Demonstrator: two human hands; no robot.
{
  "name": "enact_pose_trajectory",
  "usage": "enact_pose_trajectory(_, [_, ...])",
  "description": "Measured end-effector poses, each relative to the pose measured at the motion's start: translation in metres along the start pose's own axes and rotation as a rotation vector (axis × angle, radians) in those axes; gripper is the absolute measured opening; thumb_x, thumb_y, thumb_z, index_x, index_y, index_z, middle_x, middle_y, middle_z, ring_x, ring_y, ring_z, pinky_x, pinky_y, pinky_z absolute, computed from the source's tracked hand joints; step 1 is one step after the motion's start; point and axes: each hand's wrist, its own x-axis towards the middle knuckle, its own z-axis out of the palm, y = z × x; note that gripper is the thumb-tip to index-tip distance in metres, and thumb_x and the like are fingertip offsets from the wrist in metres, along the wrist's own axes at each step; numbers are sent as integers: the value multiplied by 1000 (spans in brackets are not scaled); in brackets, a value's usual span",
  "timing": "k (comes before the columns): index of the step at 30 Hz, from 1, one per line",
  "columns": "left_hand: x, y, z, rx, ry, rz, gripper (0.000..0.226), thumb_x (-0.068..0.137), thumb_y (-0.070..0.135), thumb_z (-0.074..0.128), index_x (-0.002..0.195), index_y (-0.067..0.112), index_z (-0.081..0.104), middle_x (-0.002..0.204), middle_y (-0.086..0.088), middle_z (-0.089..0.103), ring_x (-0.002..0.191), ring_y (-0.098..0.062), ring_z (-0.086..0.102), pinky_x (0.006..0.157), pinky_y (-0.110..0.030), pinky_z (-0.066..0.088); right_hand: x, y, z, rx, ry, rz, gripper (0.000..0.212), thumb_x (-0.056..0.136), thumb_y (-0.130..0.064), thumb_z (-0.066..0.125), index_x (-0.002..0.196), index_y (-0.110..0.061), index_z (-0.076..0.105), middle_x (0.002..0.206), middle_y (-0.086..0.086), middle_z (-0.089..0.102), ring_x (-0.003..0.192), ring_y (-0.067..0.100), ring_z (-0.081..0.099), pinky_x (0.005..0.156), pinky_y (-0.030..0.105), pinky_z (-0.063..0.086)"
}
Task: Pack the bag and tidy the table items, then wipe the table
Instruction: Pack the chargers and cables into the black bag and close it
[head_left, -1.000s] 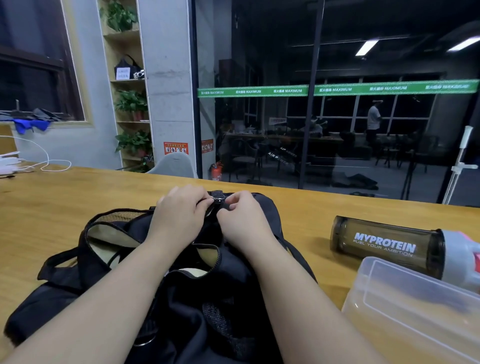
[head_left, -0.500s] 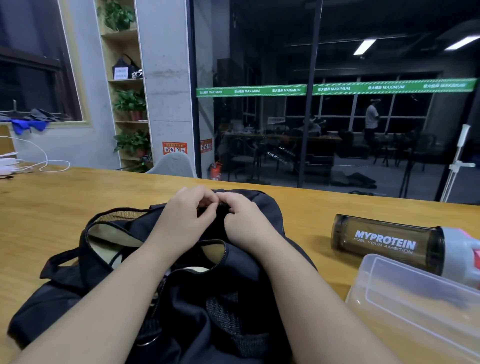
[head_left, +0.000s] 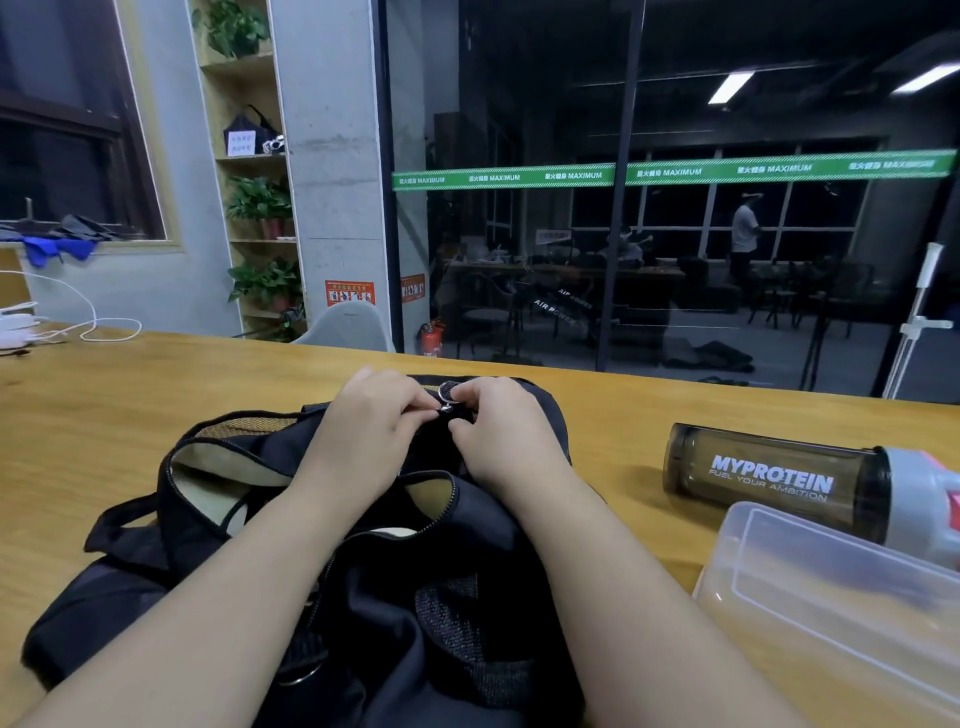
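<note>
Bag (head_left: 249, 519) sits right in front of me on the table (head_left: 104, 405), black, main zip gaping and pale lining showing. Box (head_left: 831, 613) sits near my right forearm at the close right edge, with the shaker (head_left: 769, 475) lying on its side just behind it. My left hand (head_left: 363, 436) and right hand (head_left: 498, 431) meet at the bag's far end, fingers curled, pinching the zipper pull (head_left: 447, 392) between them. Plenty of bare wood to the left, out to a white cable (head_left: 98, 327) at the far edge.
</note>
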Motion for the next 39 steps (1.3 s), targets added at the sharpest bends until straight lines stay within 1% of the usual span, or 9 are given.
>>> enact_pose_trajectory(5, [-3,5,-6,-64,-49,159,12,79,14,60,83,11,71,80,3,65,82,-11,52,76,-20,41,-1,7,-5,102,67,62,23,91,-16,57,112,-17,65,116,-2,64,108,14,57,87,21,43])
enact_pose_trajectory(10, [-4,11,-8,-151,-48,103,14,81,19,59,83,13,71,79,5,67,79,-4,56,72,-15,43,-2,8,-2,352,-39,118,57,94,-13,55,145,-17,30,135,-2,54,121,16,51,94,19,37])
enact_pose_trajectory(12, [-3,12,-9,-167,-26,86,12,81,17,60,83,13,71,79,7,68,79,-3,57,72,-11,43,-1,8,-2,342,-60,111,53,95,-14,52,145,-16,33,138,-1,51,126,13,48,92,14,32])
enact_pose_trajectory(15, [-3,13,-11,-192,-26,50,8,81,10,66,83,14,72,78,9,67,80,-3,57,72,-8,42,-2,5,-5,314,-24,109,38,97,-18,49,135,-14,48,129,-2,57,117,11,51,80,5,31])
enact_pose_trajectory(19, [-4,11,-12,-288,-58,-60,12,80,6,67,80,18,72,78,13,67,83,-3,59,70,-8,42,2,-2,-7,246,-67,104,22,97,-16,48,113,-11,63,90,-6,59,72,1,49,51,1,35])
enact_pose_trajectory(24, [-3,6,-14,-318,-51,-77,10,80,8,68,79,17,71,77,13,65,81,-2,58,70,-7,39,27,-12,-12,7,-83,133,23,91,-21,59,93,1,67,77,5,56,70,16,48,59,26,39])
enact_pose_trajectory(31, [-2,1,-33,-211,-56,16,7,81,26,64,80,25,71,81,16,67,80,-7,60,70,-34,50,55,-5,-15,-125,57,257,44,91,-21,56,51,-17,41,53,0,39,49,15,36,46,26,27])
enact_pose_trajectory(36, [-9,0,-60,-131,95,94,10,78,28,62,77,27,72,78,18,69,78,-3,59,57,-30,52,62,3,-6,-162,122,353,13,93,-21,55,89,-10,63,77,4,53,75,24,50,62,25,36])
enact_pose_trajectory(39, [-17,-1,-66,-119,143,149,11,77,26,61,78,25,73,78,16,70,78,-4,59,52,-27,51,63,2,-5,-211,135,352,14,93,-17,54,100,-6,61,92,7,57,85,27,55,68,27,39])
